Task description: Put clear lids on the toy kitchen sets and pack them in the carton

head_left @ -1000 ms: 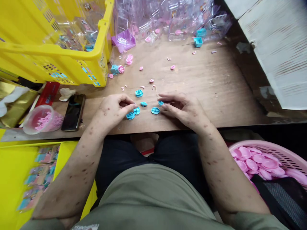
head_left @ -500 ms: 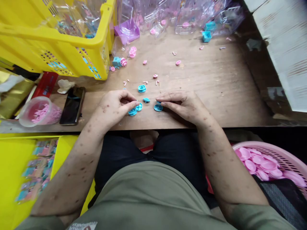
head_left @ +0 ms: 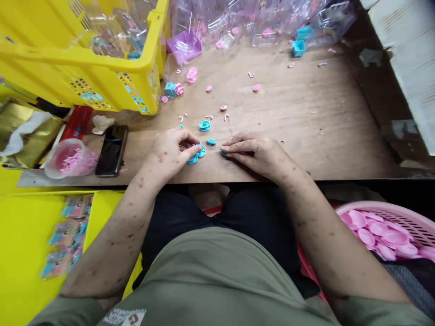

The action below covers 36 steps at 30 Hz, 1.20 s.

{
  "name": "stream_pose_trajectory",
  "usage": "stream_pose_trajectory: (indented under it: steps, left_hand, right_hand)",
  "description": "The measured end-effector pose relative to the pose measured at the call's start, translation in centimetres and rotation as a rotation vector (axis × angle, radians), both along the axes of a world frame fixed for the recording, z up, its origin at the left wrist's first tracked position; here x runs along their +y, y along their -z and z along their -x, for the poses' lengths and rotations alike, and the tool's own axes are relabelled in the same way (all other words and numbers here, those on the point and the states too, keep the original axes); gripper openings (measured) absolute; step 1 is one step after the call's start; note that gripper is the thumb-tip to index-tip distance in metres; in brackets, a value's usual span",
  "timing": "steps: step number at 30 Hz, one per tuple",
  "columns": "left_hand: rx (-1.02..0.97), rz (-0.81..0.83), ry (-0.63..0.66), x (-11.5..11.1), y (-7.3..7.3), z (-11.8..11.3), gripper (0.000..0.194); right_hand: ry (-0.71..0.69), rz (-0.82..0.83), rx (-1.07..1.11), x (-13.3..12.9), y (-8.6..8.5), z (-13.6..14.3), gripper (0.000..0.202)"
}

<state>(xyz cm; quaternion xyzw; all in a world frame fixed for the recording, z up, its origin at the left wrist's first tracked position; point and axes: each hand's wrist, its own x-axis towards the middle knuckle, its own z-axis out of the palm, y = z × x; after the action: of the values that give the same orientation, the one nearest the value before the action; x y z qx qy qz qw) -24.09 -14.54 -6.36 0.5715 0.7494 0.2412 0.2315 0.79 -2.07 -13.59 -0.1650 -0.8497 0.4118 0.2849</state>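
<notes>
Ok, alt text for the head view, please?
A person's right hand touches a blue piece on a wooden table; the left hand is at two more blue pieces. To the left sit a phone and tub, with a yellow crate behind them.

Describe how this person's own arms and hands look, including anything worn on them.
The left hand and right hand are both bare, without gloves, and no watch or bracelet shows on either wrist. The forearms are uncovered up to the short, olive-green fabric sleeves, which end near the elbows and match the shirt.
</notes>
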Motion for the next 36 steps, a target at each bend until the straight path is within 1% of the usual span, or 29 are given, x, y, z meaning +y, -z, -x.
stream_pose_trajectory:
  steps: [3,7,12,15,17,21,24,28,31,33,36]
  left_hand:
    - [0.021,0.007,0.009,-0.2,0.1,-0.3,0.016]
    - [0.017,-0.002,-0.024,-0.3,0.2,-0.6,0.017]
    - [0.024,0.036,-0.03,0.1,0.1,-0.5,0.017]
    - [0.08,0.063,-0.012,0.4,-0.2,-0.5,0.017]
    - [0.187,0.055,0.036,0.4,-0.3,-0.4,0.014]
    - [0.447,0.017,0.209,0.4,-0.3,-0.6,0.009]
    - [0.551,0.039,0.275,0.2,-0.3,-1.0,0.008]
    - [0.611,0.06,0.233,-0.1,-0.1,-2.4,0.009]
    - [0.665,0.07,0.202,-0.1,0.3,-3.0,0.01]
    - [0.659,0.064,0.198,0.0,0.8,-2.8,0.009]
    - [0.581,0.004,0.227,0.0,1.5,-1.9,0.007]
  right_hand:
    - [0.012,0.009,0.009,-0.2,0.3,0.0,0.019]
    - [0.001,0.004,0.021,-0.1,0.1,0.0,0.022]
    - [-0.009,0.024,-0.011,0.0,-0.2,0.0,0.023]
    - [-0.013,0.013,-0.01,-0.1,-0.2,0.0,0.024]
    - [-0.014,-0.004,-0.002,-0.2,-0.1,0.1,0.023]
    - [-0.008,-0.043,0.01,-0.2,0.4,0.2,0.021]
    - [0.001,-0.064,0.011,-0.1,0.6,0.2,0.02]
    - [-0.003,-0.121,0.021,-0.1,0.6,0.1,0.019]
    - [0.01,-0.167,0.03,-0.2,0.7,0.2,0.02]
    - [0.02,-0.183,0.008,-0.2,0.7,0.2,0.021]
    - [0.029,-0.179,-0.02,-0.2,0.5,0.1,0.027]
